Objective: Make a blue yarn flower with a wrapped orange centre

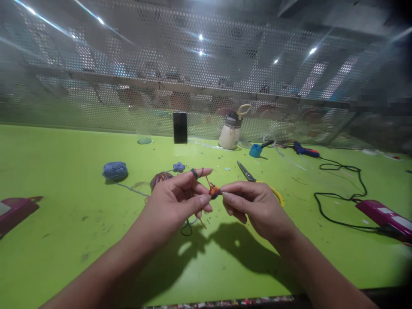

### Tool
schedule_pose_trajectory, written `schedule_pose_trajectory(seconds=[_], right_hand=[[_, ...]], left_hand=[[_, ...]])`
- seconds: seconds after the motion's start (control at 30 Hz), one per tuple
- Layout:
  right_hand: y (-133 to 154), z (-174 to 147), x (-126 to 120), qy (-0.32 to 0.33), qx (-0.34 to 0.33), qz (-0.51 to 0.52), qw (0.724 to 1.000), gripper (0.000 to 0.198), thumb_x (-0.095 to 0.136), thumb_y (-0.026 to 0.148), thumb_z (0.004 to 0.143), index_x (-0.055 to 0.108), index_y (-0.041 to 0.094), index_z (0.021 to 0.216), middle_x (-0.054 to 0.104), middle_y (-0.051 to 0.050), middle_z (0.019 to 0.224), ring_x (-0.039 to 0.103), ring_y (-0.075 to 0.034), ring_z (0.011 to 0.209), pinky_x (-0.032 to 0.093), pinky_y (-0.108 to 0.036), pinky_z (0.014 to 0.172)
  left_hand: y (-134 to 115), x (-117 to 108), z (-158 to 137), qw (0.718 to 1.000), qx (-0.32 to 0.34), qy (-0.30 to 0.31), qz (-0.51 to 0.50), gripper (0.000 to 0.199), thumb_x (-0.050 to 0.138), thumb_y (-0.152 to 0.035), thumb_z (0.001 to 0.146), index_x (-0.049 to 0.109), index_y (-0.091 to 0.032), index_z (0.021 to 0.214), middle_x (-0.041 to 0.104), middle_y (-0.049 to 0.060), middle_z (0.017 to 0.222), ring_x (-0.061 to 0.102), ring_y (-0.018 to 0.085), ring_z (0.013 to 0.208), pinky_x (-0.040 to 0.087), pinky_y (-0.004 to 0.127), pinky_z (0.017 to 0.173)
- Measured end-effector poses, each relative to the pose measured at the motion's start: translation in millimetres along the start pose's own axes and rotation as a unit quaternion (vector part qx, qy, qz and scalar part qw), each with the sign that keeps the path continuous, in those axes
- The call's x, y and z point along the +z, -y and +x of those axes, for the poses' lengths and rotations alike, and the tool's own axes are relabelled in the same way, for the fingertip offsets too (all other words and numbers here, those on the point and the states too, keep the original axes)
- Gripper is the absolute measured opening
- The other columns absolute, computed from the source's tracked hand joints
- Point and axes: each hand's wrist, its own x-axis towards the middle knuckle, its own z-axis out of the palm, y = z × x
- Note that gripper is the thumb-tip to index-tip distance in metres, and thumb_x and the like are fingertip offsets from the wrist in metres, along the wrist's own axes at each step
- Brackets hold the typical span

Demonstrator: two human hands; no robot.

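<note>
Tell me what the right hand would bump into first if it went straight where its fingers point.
The little orange-and-dark yarn piece, right by the right hand. The left hand seems next, though depth is hard to judge.

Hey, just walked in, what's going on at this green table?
Someone is working with yarn. The left hand pinches a small orange-and-dark yarn piece, with a strand running up to the index finger. The right hand meets the piece's other side; what it grips is hard to make out. A multicoloured yarn ball lies behind the left hand, yellow-handled scissors beyond the right.
</note>
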Motion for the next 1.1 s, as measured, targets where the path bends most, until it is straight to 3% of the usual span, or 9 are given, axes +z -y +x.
schedule_pose_trajectory(seconds=[0.23, 0.43, 0.53, 0.77, 0.93, 1.1], right_hand=[[-4, -2, 4, 0.016, 0.042, 0.041, 0.998, 0.020, 0.069, 0.030, 0.087, 0.075, 0.022, 0.104, 0.057, 0.003, 0.059, 0.041, -0.006, 0.047, 0.029, -0.019, 0.041], [1, -3, 6, 0.025, 0.048, 0.038, 0.998, 0.034, 0.066, 0.028, 0.088, 0.068, 0.025, 0.122, 0.053, 0.004, 0.061, 0.039, -0.007, 0.049, 0.028, -0.019, 0.042], [4, -3, 6, 0.047, 0.044, 0.009, 0.998, 0.037, 0.062, 0.027, 0.091, 0.065, 0.026, 0.127, 0.050, 0.004, 0.059, 0.036, -0.007, 0.049, 0.026, -0.019, 0.042], [4, -3, 6, 0.029, 0.017, -0.047, 0.998, 0.032, 0.061, 0.024, 0.089, 0.072, 0.021, 0.118, 0.042, 0.006, 0.055, 0.033, -0.008, 0.049, 0.029, -0.021, 0.044], [5, -2, 6, 0.014, 0.030, -0.034, 0.999, 0.031, 0.064, 0.026, 0.085, 0.075, 0.019, 0.113, 0.041, 0.006, 0.053, 0.032, -0.007, 0.047, 0.025, -0.021, 0.042], [5, -3, 10, 0.007, 0.073, 0.016, 0.997, 0.031, 0.067, 0.028, 0.083, 0.075, 0.019, 0.112, 0.047, 0.006, 0.053, 0.033, -0.007, 0.046, 0.025, -0.021, 0.042]], left_hand=[[2, 0, -2, 0.999, 0.035, -0.030, 0.028, 0.031, 0.080, -0.015, 0.070, 0.073, -0.016, 0.100, 0.069, 0.003, 0.088, 0.065, 0.010, 0.061, 0.051, 0.019, 0.049], [3, 0, 1, 0.999, 0.023, -0.038, 0.017, 0.040, 0.080, -0.014, 0.069, 0.071, -0.014, 0.108, 0.067, 0.000, 0.070, 0.064, 0.012, 0.059, 0.051, 0.019, 0.049], [5, -1, 2, 0.999, 0.010, -0.028, 0.025, 0.035, 0.081, -0.016, 0.069, 0.072, -0.014, 0.104, 0.068, 0.001, 0.073, 0.065, 0.013, 0.059, 0.051, 0.019, 0.048], [9, 2, 2, 0.999, -0.004, -0.015, 0.046, 0.040, 0.079, -0.022, 0.072, 0.069, -0.012, 0.110, 0.069, 0.005, 0.073, 0.068, 0.019, 0.064, 0.050, 0.022, 0.043], [6, 7, 0, 0.997, 0.011, -0.059, 0.051, 0.031, 0.078, -0.019, 0.071, 0.073, -0.013, 0.101, 0.069, 0.004, 0.074, 0.070, 0.021, 0.068, 0.049, 0.021, 0.043], [7, 8, 0, 0.992, 0.033, -0.104, 0.068, 0.022, 0.076, -0.013, 0.069, 0.076, -0.015, 0.090, 0.066, 0.002, 0.063, 0.067, 0.020, 0.074, 0.049, 0.023, 0.054]])
